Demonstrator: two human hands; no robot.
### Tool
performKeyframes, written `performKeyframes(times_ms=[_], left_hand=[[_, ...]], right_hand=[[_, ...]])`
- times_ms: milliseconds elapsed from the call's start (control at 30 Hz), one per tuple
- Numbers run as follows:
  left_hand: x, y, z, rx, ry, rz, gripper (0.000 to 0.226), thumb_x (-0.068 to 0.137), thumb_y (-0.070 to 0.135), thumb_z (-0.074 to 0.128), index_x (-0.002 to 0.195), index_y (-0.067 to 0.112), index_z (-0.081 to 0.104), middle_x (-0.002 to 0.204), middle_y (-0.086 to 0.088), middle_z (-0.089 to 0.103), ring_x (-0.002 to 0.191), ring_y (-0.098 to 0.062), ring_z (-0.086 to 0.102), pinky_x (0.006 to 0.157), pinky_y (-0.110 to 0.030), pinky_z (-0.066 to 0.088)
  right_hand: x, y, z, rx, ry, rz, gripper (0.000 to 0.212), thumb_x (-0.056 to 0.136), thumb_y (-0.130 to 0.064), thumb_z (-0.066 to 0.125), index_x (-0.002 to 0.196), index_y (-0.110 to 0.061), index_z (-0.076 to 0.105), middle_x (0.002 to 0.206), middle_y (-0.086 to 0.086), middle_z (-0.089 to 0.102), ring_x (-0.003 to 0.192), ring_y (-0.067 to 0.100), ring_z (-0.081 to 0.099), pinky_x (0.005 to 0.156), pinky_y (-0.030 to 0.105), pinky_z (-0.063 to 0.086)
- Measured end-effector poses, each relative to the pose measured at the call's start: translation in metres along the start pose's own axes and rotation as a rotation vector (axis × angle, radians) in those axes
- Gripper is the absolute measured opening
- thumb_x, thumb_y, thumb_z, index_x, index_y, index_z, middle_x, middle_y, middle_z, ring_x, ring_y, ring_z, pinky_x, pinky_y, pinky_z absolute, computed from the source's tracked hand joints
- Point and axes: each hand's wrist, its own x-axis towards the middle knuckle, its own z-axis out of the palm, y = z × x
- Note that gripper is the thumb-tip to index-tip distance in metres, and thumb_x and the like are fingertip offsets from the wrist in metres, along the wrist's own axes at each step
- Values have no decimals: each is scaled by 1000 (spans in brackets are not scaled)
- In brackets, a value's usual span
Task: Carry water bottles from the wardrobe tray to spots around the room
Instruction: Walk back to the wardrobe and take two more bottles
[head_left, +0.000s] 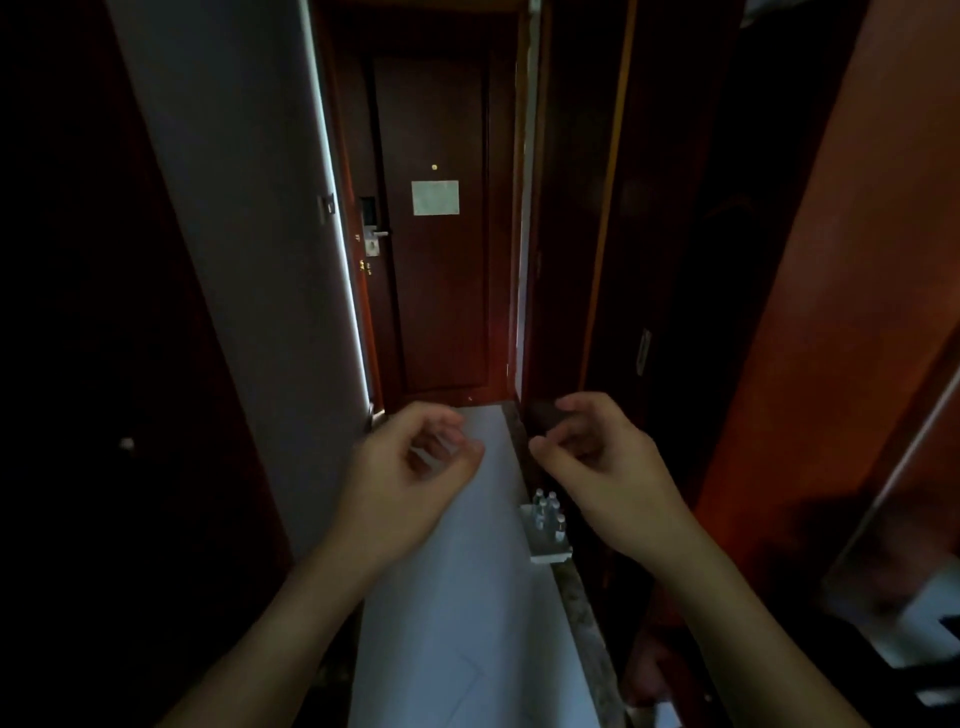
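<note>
Down a dim hotel entry corridor, I hold my left hand (415, 462) and right hand (597, 457) loosely curled and empty above the pale floor (457, 623). Water bottles (548, 512) stand clustered in a white tray (545, 551) low at the wardrobe (675, 260) edge. Poor light risks a clumsy reach toppling neighbouring bottles.

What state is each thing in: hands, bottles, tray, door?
Left hand: empty, fingers loosely curled.
Right hand: empty, fingers loosely curled.
Bottles: upright, capped, grouped on the tray.
Tray: on the floor, holding the bottles.
Door: closed.
</note>
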Motion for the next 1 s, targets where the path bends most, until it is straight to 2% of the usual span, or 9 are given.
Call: performKeyframes(times_ms=[100, 167, 267, 433, 600, 667, 800, 867, 1000], left_hand=[[54, -38, 25, 15, -21, 0, 26, 71, 45, 70, 93, 32, 69, 83, 9, 71, 76, -10, 66, 70, -26, 53], [96, -60, 38, 36, -30, 19, 27, 71, 47, 68, 92, 32, 68, 83, 10, 70, 76, -13, 67, 69, -31, 55], [165, -88, 47, 65, -11, 8, 28, 71, 47, 68, 94, 32, 69, 83, 10, 71, 75, -10, 66, 70, -27, 53], [258, -145, 58, 94, 40, 16, 31, 72, 44, 70, 96, 24, 71, 83, 7, 71, 72, -8, 65, 65, -23, 52], [331, -218, 75, 60, 52, -76, 26, 73, 46, 69, 93, 30, 69, 84, 9, 71, 74, -9, 66, 66, -24, 53], [365, -248, 84, 38, 33, -91, 24, 74, 41, 72, 94, 28, 70, 83, 6, 71, 75, -12, 66, 67, -27, 54], [442, -317, 104, 27, 0, -81, 23, 81, 15, 78, 93, 32, 67, 82, 11, 70, 73, -1, 62, 64, -11, 47], [484, -350, 113, 31, -27, -47, 29, 82, 16, 78, 93, 39, 64, 82, 16, 69, 75, 0, 63, 65, -10, 46], [570, -398, 135, 9, -125, -50, 26, 82, 14, 77, 94, 34, 65, 84, 13, 69, 78, 0, 64, 64, -13, 48]], right_hand=[[67, 27, 13, -3, -13, -17, 42, 81, -43, 71, 119, -31, 54, 100, -9, 69, 84, 2, 66, 74, 22, 54], [116, 44, 21, 4, -24, -33, 46, 81, -45, 70, 121, -29, 54, 100, -10, 70, 85, 3, 67, 76, 26, 56], [195, 61, 31, 32, -37, -36, 48, 80, -45, 70, 122, -28, 55, 99, -10, 70, 86, 4, 67, 80, 31, 58], [311, 89, 53, 56, -51, -65, 46, 80, -41, 72, 120, -28, 56, 95, -9, 71, 83, 1, 67, 75, 21, 54], [401, 133, 82, 26, -86, -29, 42, 80, -38, 72, 118, -26, 58, 96, -9, 70, 82, 1, 67, 74, 19, 55], [439, 151, 96, 15, -82, -18, 39, 80, -38, 72, 115, -28, 58, 96, -10, 71, 83, -1, 67, 73, 15, 53], [516, 189, 124, -13, -45, 24, 33, 82, -33, 74, 109, -35, 56, 93, -12, 71, 81, 0, 68, 69, 12, 52], [556, 203, 139, -58, -22, 35, 36, 82, -35, 73, 113, -33, 55, 94, -10, 71, 81, 0, 68, 69, 16, 54], [637, 223, 163, -99, 2, 94, 37, 83, -35, 73, 115, -33, 55, 94, -12, 70, 84, -4, 66, 69, 14, 51]])
